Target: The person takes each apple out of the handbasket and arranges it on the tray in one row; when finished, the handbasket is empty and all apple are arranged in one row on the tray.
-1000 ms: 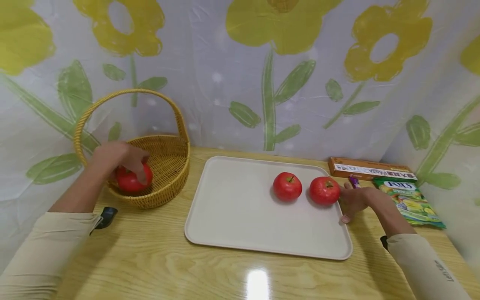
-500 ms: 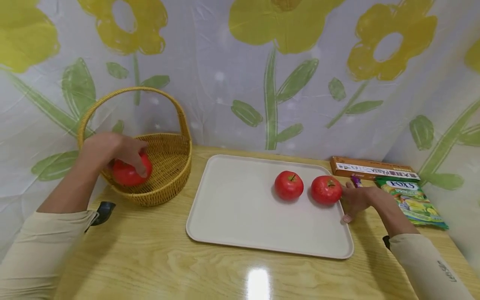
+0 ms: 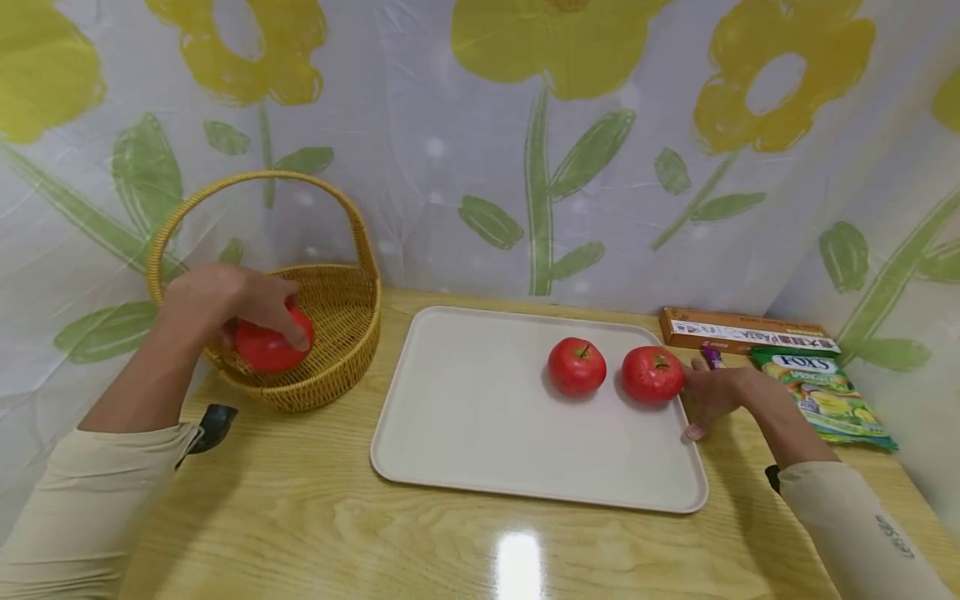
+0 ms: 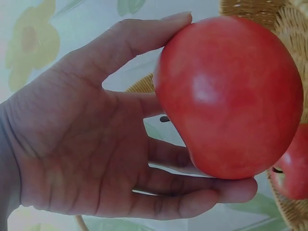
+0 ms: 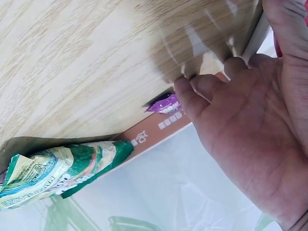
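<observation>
My left hand (image 3: 238,298) grips a red apple (image 3: 272,343) at the near left side of the yellow wicker basket (image 3: 341,362). Seen from the left wrist, the thumb lies on one side of this apple (image 4: 231,96) and fingers on the other. A second red apple (image 4: 294,166) shows beyond it against the wicker. On the beige tray (image 3: 480,417) sit a red apple (image 3: 577,367) and, to its right, another red apple (image 3: 652,375). My right hand (image 3: 718,393) is at the tray's right edge beside that apple, fingers loosely extended, holding nothing visible.
Behind the right hand lie an orange-brown pasta box (image 3: 750,332), a small purple packet (image 3: 712,357) and a green Fox's bag (image 3: 825,396). A flower-printed curtain (image 3: 420,208) hangs behind the wooden table (image 3: 337,533).
My left hand and the gripped apple have risen slightly at the basket's left side, then shifted a little right. The right hand and the two tray apples have stayed in place.
</observation>
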Demonstrator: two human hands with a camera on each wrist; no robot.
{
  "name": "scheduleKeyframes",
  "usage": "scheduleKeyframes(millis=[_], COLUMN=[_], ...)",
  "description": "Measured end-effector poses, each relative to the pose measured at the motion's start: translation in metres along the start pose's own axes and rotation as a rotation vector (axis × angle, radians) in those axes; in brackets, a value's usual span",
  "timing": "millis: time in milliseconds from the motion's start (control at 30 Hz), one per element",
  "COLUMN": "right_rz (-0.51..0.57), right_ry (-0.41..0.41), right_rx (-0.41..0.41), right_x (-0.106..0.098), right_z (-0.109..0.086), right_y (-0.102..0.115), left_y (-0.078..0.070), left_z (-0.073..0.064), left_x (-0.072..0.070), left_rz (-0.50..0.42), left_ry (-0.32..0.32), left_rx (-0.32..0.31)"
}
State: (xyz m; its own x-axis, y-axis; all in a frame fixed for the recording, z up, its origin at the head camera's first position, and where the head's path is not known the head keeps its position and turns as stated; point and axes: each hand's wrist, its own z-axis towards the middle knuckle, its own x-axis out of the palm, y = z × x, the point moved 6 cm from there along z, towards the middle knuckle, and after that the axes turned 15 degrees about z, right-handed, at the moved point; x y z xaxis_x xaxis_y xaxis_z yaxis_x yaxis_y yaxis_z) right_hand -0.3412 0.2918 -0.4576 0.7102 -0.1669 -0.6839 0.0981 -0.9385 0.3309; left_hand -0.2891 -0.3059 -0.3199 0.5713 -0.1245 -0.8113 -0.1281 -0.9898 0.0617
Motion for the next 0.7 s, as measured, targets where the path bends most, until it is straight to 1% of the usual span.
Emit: scheduleKeyframes(millis=[200, 300, 400, 533, 633, 700], right_rz=[0.041, 0.040, 0.021, -0.012, -0.029, -0.026], right_ry=[0.008, 0.002, -0.011, -0.012, -0.007, -0.006], right_rx=[-0.027, -0.017, 0.003, 0.015, -0.012, -0.019], right_x=[-0.002, -0.001, -0.003, -0.002, -0.002, -0.001], right_z=[-0.001, -0.003, -0.004, -0.006, -0.005, -0.002], right_y=[0.000, 0.001, 0.001, 0.002, 0.003, 0.004], left_y=[-0.009, -0.015, -0.023, -0.037, -0.049, -0.057], left_z=[-0.005, -0.006, -0.007, -0.008, -0.008, -0.008], left_x=[-0.008, -0.011, -0.014, -0.019, -0.024, -0.027], left_rz=[0.003, 0.008, 0.005, 0.043, 0.088, 0.102], left_ry=[-0.034, -0.047, -0.067, -0.120, -0.162, -0.188], left_rx=[-0.001, 0.019, 0.059, 0.125, 0.175, 0.206])
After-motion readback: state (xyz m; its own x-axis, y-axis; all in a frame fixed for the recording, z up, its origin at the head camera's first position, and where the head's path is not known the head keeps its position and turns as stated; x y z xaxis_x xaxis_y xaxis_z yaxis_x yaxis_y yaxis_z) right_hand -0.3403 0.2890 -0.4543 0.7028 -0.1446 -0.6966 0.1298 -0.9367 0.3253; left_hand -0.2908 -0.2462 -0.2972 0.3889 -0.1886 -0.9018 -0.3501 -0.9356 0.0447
